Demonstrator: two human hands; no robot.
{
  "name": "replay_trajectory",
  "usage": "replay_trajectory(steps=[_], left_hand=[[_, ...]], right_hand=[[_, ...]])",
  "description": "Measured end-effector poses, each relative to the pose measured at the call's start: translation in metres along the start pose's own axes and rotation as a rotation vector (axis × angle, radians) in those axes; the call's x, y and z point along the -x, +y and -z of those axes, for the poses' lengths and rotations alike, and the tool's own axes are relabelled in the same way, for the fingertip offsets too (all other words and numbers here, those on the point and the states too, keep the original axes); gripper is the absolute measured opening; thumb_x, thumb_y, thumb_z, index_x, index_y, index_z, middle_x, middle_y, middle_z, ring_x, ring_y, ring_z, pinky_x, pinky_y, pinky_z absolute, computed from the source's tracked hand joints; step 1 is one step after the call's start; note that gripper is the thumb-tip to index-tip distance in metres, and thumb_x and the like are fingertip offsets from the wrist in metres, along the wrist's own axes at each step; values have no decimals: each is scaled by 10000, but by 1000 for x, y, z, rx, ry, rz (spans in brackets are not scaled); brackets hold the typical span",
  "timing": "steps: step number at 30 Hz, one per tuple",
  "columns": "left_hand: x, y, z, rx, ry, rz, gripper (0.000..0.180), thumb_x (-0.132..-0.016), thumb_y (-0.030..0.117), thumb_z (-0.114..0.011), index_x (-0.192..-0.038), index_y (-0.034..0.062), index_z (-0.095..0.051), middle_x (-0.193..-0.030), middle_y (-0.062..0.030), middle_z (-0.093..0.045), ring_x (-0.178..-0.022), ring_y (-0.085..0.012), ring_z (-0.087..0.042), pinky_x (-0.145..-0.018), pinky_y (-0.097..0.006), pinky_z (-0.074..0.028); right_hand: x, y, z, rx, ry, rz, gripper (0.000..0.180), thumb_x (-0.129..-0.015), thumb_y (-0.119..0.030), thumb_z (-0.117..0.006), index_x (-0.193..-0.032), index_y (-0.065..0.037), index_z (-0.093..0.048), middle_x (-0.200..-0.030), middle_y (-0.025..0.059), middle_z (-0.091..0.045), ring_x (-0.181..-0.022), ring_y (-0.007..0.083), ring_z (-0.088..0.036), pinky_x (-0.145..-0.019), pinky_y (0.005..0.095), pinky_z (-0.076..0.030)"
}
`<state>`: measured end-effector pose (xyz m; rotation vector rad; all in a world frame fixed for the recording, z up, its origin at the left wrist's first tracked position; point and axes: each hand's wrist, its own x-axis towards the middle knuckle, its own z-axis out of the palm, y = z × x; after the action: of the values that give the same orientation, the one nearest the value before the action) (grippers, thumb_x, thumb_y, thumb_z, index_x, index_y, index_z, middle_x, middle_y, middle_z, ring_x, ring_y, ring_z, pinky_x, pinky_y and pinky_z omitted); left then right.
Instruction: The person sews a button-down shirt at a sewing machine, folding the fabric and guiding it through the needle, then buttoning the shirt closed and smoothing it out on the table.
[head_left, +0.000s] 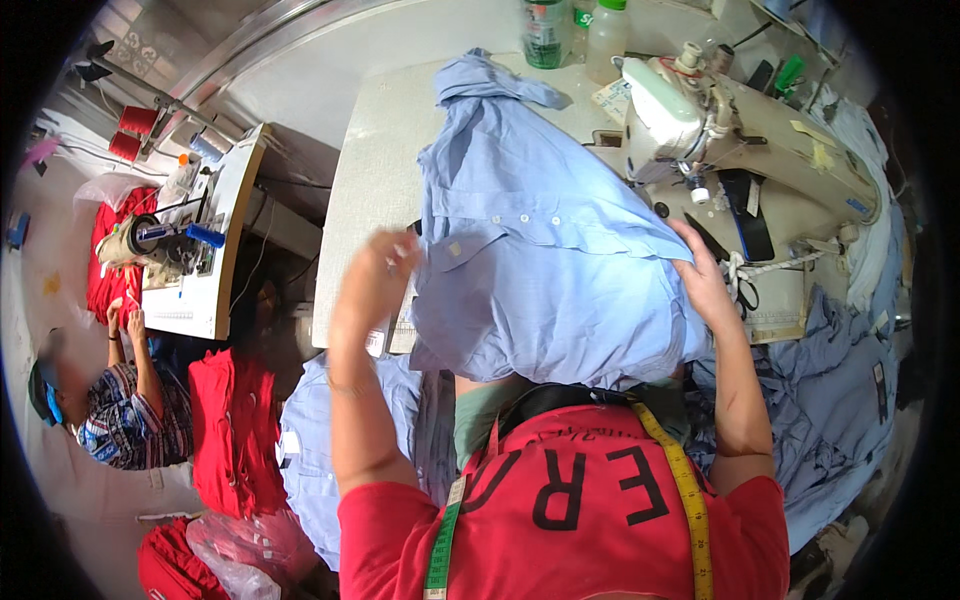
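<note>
A light blue button shirt [565, 300] is spread over the white sewing table [375, 165] and hangs over its near edge toward my lap. Its row of small white buttons runs across the middle, and one sleeve lies bunched at the far end. My right hand [703, 283] grips the shirt's right edge, thumb and fingers on the cloth. Beside the left edge, near a pocket-like flap with a pale label, my left hand [385, 265] is raised and smeared by motion. Whether its fingers hold anything is unclear.
A sewing machine [780, 150] stands at the right, with a dark phone [748, 215] and black scissors [745, 292] near it. Bottles [606, 40] stand at the back. More blue garments [350, 430] are piled left and right. A co-worker [130, 410] sews red cloth at far left.
</note>
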<state>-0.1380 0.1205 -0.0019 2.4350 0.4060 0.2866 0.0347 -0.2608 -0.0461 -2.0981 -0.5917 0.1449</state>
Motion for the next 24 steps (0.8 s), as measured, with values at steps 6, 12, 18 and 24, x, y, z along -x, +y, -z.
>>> replay_trajectory(steps=[6,12,18,24], left_hand=[[86,28,-54,-256,171,6,379,-811,164,-662,-1147,17,-565,-1203,-159,-547,-1100,-334,-515,-949,-431,-390],[94,15,-78,-585,266,24,374,-856,136,-572,-1225,75,-562,-1327,-98,-497,-1243,-309,-427,-1070,-554,-218],[29,-36,-39,-793,226,-112,425,-844,46,-463,-1228,171,-593,-1328,-33,-512,-1233,-307,-445,-1052,-615,-218],[-75,-70,-29,-813,283,-366,416,-853,66,-453,-1186,238,-631,-1362,-56,-499,-1269,-297,-433,-1047,-607,-229]], right_hand=[[4,-61,-28,646,5,536,410,-826,-78,-585,-1234,-74,-544,-1276,136,-515,-1159,315,-496,-995,396,-390],[-35,-47,-58,571,-170,565,332,-833,-123,-608,-1164,-98,-595,-1270,96,-526,-1129,290,-503,-970,407,-398],[-18,-42,-36,609,-270,440,319,-824,-53,-530,-1140,-66,-579,-971,127,-565,-896,307,-594,-765,399,-497],[62,-99,-64,261,-774,440,301,-820,-47,-503,-1113,-31,-573,-997,177,-589,-925,336,-603,-797,405,-504]])
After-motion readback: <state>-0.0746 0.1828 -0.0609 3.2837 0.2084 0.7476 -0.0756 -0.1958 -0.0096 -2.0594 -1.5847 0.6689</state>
